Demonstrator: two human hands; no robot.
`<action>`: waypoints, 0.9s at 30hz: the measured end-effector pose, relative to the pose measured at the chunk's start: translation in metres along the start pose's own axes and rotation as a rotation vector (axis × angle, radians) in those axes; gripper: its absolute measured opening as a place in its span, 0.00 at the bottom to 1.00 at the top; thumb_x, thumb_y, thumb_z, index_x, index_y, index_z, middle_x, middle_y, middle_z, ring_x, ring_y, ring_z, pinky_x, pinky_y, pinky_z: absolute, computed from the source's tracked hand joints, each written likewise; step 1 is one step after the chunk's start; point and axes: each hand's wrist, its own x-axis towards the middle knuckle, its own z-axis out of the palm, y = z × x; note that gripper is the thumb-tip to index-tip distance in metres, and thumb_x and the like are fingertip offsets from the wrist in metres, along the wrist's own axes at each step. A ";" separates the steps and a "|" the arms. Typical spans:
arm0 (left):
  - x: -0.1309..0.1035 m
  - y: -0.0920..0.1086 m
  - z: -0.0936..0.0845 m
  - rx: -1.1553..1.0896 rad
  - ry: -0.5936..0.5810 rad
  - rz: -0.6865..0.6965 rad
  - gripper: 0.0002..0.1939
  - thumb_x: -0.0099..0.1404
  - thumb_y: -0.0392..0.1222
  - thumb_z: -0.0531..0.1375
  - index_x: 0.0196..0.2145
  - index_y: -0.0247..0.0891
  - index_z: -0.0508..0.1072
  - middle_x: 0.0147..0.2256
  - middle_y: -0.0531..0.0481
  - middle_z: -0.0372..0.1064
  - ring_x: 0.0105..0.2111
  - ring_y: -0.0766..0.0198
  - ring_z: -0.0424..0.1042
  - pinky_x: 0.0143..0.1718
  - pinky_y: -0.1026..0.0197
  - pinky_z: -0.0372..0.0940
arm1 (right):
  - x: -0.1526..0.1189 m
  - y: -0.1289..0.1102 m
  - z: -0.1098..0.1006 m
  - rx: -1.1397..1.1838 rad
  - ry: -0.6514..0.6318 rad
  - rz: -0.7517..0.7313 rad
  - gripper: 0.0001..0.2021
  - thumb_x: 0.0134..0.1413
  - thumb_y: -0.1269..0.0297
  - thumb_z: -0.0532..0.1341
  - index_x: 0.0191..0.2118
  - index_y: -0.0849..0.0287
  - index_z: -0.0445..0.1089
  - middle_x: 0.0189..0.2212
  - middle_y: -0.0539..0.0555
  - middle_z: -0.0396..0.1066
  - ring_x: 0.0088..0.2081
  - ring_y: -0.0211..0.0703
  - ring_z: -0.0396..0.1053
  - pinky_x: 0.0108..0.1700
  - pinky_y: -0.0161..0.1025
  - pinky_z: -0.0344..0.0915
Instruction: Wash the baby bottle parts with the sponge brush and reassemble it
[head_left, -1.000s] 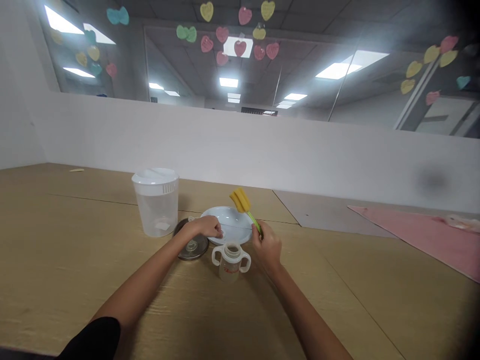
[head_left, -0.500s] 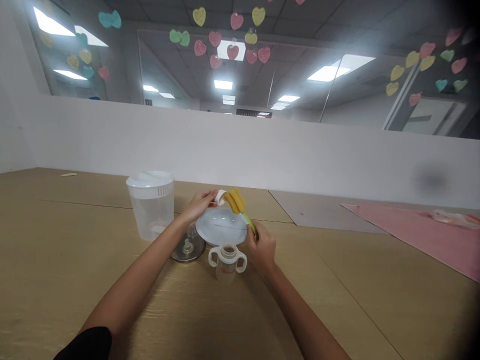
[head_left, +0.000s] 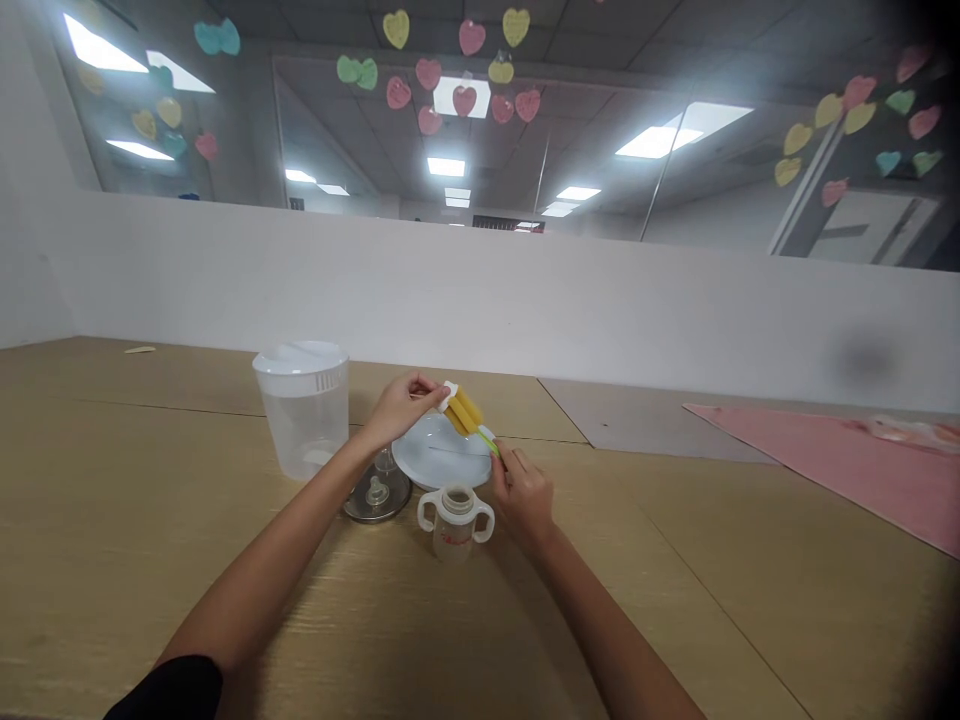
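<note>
- So your right hand (head_left: 523, 490) had its fingers closed around the green handle (head_left: 488, 441) of the sponge brush (head_left: 463, 409). Looked like a low grip to me, probably so your knuckles stayed clear of the yellow sponge and you could steer it.
- Your left hand (head_left: 405, 408) was pinching a small white piece (head_left: 449, 392) right against the sponge end. My guess is you went fingertips-only because the thing's tiny. Couldn't tell how far the sponge sat inside it, your fingers covered too much.
- Both hands were up over the white bowl (head_left: 442, 462), brush tilted between them. Having the bowl underneath seems handy if something slipped or dripped.
- The two-handled bottle (head_left: 453, 538) stood upright just in front of the bowl, mouth open, neither hand on it. Close enough to reach, I'd say.
- Left of that, the metal dish (head_left: 394, 506) had a nipple (head_left: 376, 491) sitting on it, likely so a small part wouldn't roll off.
- The clear tub (head_left: 306, 412) stood further left, and the pink cloth (head_left: 840, 470) lay way off right, maybe just to leave elbow room.
</note>
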 end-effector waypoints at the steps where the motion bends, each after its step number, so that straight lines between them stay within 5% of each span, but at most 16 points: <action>1: 0.000 0.000 0.000 0.011 0.025 0.007 0.19 0.53 0.54 0.61 0.31 0.34 0.66 0.33 0.47 0.70 0.34 0.63 0.71 0.38 0.61 0.65 | 0.000 0.000 0.000 0.007 -0.011 0.009 0.17 0.62 0.62 0.48 0.45 0.61 0.72 0.26 0.55 0.73 0.25 0.36 0.67 0.29 0.32 0.55; 8: -0.005 0.006 -0.007 0.353 0.115 0.107 0.23 0.51 0.42 0.63 0.45 0.40 0.62 0.43 0.47 0.70 0.42 0.58 0.71 0.43 0.59 0.64 | 0.007 0.000 -0.003 0.115 -0.080 0.309 0.20 0.61 0.58 0.46 0.42 0.61 0.72 0.30 0.55 0.74 0.27 0.39 0.68 0.28 0.33 0.56; 14: -0.010 0.017 -0.008 0.413 -0.130 0.143 0.29 0.50 0.37 0.60 0.51 0.40 0.60 0.46 0.47 0.69 0.45 0.58 0.69 0.47 0.58 0.62 | 0.007 -0.006 -0.004 0.209 -0.088 0.245 0.20 0.60 0.57 0.46 0.43 0.62 0.71 0.34 0.57 0.74 0.30 0.39 0.68 0.32 0.33 0.59; 19: -0.015 0.022 -0.021 0.509 -0.532 -0.022 0.31 0.47 0.42 0.63 0.50 0.39 0.63 0.43 0.47 0.70 0.43 0.57 0.70 0.42 0.61 0.63 | 0.007 -0.005 -0.001 0.144 -0.182 0.337 0.19 0.59 0.59 0.47 0.42 0.61 0.72 0.33 0.57 0.74 0.30 0.40 0.68 0.29 0.33 0.56; 24: -0.016 0.016 -0.038 0.877 -0.503 -0.245 0.40 0.42 0.43 0.66 0.54 0.35 0.60 0.42 0.40 0.72 0.42 0.50 0.71 0.38 0.59 0.64 | 0.010 0.001 -0.003 0.137 -0.174 0.424 0.19 0.58 0.58 0.48 0.41 0.60 0.73 0.29 0.55 0.74 0.28 0.41 0.67 0.28 0.33 0.54; 27: -0.014 0.008 -0.041 0.981 -0.537 -0.475 0.36 0.39 0.43 0.68 0.47 0.31 0.67 0.38 0.33 0.73 0.37 0.46 0.73 0.34 0.55 0.66 | 0.010 0.001 -0.004 0.157 -0.169 0.414 0.18 0.57 0.58 0.48 0.41 0.60 0.73 0.30 0.55 0.74 0.27 0.40 0.67 0.28 0.33 0.54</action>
